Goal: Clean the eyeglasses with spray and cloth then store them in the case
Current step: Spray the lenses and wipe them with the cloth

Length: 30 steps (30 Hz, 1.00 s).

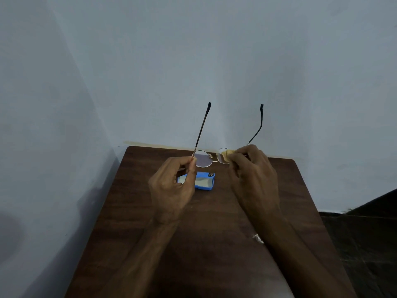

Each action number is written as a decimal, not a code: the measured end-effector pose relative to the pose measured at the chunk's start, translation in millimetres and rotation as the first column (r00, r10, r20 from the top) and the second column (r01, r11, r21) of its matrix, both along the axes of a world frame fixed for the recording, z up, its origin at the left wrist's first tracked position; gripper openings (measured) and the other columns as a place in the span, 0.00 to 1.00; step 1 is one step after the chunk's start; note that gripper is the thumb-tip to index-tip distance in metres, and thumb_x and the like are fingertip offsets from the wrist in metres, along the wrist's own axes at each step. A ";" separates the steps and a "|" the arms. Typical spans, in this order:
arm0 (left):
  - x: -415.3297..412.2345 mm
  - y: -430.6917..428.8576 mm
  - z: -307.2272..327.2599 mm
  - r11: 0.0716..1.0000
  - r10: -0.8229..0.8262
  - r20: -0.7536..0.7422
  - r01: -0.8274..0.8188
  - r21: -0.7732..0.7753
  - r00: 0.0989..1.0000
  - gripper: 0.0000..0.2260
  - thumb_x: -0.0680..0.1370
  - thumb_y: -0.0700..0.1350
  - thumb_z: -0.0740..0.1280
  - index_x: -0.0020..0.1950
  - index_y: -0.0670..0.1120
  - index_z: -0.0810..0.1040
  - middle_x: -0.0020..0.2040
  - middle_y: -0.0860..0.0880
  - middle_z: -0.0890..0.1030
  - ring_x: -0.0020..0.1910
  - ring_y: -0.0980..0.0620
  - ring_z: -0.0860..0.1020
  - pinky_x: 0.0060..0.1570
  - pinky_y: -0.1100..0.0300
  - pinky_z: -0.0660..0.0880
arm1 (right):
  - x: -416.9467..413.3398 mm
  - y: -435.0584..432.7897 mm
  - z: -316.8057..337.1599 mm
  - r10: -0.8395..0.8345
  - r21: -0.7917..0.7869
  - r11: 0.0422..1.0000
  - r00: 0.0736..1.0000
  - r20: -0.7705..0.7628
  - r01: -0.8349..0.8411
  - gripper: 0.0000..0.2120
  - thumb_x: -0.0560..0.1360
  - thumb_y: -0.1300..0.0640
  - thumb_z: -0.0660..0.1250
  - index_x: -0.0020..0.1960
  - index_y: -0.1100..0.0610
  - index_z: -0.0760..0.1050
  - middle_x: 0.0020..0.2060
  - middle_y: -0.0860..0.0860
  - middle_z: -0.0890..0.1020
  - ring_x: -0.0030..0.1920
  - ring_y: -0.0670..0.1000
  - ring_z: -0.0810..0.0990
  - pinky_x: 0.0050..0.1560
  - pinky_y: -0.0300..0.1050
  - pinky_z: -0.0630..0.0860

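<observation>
Thin-rimmed round eyeglasses hang in the air above the table, both temples unfolded and pointing up and away from me. My left hand pinches the frame at the left hinge. My right hand presses a small yellow cloth against the right lens, which is partly covered. A blue case-like object with a pale inner face lies on the table below the glasses, its left end hidden behind my left hand. No spray bottle is in view.
The dark wooden table stands in a corner of pale walls, its far edge against the back wall. A small shiny scrap lies by my right forearm. Dark floor shows at the right.
</observation>
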<state>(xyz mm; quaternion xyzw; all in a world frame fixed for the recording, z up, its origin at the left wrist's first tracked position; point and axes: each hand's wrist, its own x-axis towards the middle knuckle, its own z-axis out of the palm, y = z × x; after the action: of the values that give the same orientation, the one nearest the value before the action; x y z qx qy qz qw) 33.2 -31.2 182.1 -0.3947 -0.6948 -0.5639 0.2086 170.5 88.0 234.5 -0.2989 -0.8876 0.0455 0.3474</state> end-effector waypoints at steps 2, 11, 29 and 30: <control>2.2 1.5 0.8 1.000 -0.004 0.022 0.004 0.020 1.000 0.06 0.77 0.36 0.77 0.52 0.36 0.87 0.45 0.43 0.87 0.45 0.55 0.84 0.52 0.70 0.80 | -2.9 -9.0 -3.7 0.073 -0.023 0.997 0.997 -0.011 -0.073 0.10 0.71 0.65 0.80 0.50 0.60 0.83 0.48 0.56 0.82 0.45 0.54 0.80 0.38 0.48 0.81; 2.5 5.9 1.1 0.999 0.004 0.101 -0.009 0.052 0.995 0.06 0.77 0.36 0.79 0.53 0.38 0.87 0.45 0.45 0.87 0.44 0.53 0.85 0.47 0.60 0.84 | -2.8 -2.4 -2.1 0.021 0.001 1.000 0.995 -0.094 -0.021 0.09 0.73 0.66 0.77 0.53 0.61 0.84 0.49 0.56 0.82 0.45 0.54 0.80 0.40 0.53 0.82; -0.7 3.7 3.9 0.998 -0.041 -0.050 0.043 0.045 0.998 0.11 0.80 0.44 0.73 0.53 0.36 0.87 0.47 0.42 0.88 0.47 0.51 0.86 0.50 0.59 0.85 | -28.2 -5.7 24.4 -0.105 0.067 0.993 0.992 0.062 0.101 0.09 0.69 0.71 0.76 0.47 0.63 0.83 0.46 0.58 0.82 0.43 0.57 0.80 0.39 0.42 0.67; -2.0 3.4 3.7 0.998 -0.040 -0.068 0.043 0.043 0.997 0.12 0.80 0.45 0.73 0.53 0.35 0.87 0.46 0.41 0.88 0.47 0.50 0.86 0.50 0.58 0.85 | -31.1 -8.2 24.9 -0.084 0.067 0.995 0.994 0.071 0.079 0.09 0.70 0.71 0.76 0.48 0.63 0.83 0.47 0.58 0.82 0.44 0.58 0.80 0.39 0.42 0.68</control>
<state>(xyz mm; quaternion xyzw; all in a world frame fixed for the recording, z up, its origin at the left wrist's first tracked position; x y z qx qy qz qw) 31.1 -27.8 185.8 -0.4230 -0.6665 -0.5696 0.2289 139.3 79.8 259.4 -0.3253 -0.8878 -0.0081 0.3256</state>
